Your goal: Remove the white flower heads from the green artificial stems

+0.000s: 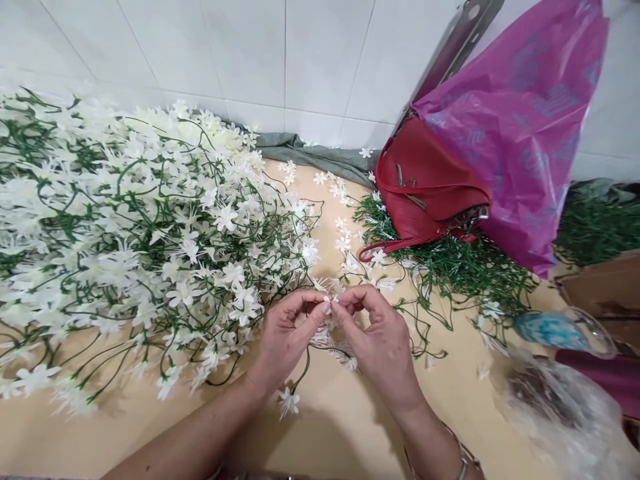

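Two-handed fingertip pinch on a small white artificial blossom point(329, 301), above the tan tabletop point(345, 413).

Left hand point(285, 333) and right hand point(383, 343) meet at the center; on each, thumb and index fingers are closed to a narrow pinch at the blossom, with the remaining fingers curled. A heap of white artificial flowers point(185, 293) on green stems fills the left side of the tabletop. One stemmed flower point(289, 401) lies between the forearms, nearer the left. Loose white blossoms point(343, 235) are scattered beyond the hands. At right, a red handbag point(430, 180) rests against green stems point(445, 273), with a magenta plastic bag point(530, 133) touching it. A clear plastic bag point(575, 427) lies at lower right.
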A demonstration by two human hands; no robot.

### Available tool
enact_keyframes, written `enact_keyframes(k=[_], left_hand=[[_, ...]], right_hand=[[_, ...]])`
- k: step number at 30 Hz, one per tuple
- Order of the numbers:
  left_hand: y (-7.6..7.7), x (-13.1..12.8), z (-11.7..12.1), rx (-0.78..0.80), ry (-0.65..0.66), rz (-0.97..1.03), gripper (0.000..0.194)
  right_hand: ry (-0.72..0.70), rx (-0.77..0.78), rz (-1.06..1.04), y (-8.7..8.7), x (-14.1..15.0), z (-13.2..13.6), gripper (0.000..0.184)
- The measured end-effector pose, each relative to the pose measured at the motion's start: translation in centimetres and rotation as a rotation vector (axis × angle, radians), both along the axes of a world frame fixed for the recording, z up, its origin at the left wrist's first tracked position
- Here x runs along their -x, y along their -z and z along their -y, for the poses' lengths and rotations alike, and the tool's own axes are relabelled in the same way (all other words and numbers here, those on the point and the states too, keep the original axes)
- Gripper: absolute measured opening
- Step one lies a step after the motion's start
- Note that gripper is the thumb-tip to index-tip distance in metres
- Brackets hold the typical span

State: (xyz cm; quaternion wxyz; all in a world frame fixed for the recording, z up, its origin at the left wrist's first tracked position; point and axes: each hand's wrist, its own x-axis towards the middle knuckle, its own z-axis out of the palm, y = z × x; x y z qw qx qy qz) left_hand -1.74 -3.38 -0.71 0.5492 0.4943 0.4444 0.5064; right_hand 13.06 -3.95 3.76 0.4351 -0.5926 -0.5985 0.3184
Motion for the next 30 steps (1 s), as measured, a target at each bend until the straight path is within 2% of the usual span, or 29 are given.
enact_keyframes(k=[7, 11, 16, 19, 22, 25, 27, 30], left_hand=[[-0.1, 0.0, 0.1, -0.012, -0.058, -0.079, 0.012], [-0.1, -0.1, 0.1, 0.002, -0.039, -0.063, 0.011], [-0.3, -0.1, 0.0, 0.045, -0.059, -0.010, 0.011], [-0.3, -0.2, 0.0, 0.047, -0.050, -0.028, 0.009], [-0.3, -0.2, -0.1, 0.028, -0.046, -0.043, 0.009], [-0.1, -0.3, -0.2, 0.024, -0.052, -0.011, 0.012], [0.0, -0.3, -0.3, 0.036, -0.058, 0.032, 0.014], [0.1, -0.2, -0.4, 0.053, -0.078, 0.070, 0.016]], right_hand=[[-0.037, -0.062, 0.034, 0.2, 0.1, 0.1, 0.011], [-0.054, -0.053, 0.036, 0.1, 0.0, 0.2, 0.010], [-0.047, -0.020, 0.069, -0.1, -1.8, -0.5, 0.006], [0.015, -0.044, 0.210, 0.0, -3.7, -2.7, 0.006], [0.083, -0.149, 0.446, 0.3, -4.9, -6.5, 0.006], [0.132, -0.177, 0.757, 0.8, -4.9, -10.4, 0.016], [0.176, -0.125, 0.951, 1.1, -4.5, -12.4, 0.020], [0.167, -0.109, 0.997, 1.2, -4.0, -13.8, 0.017]])
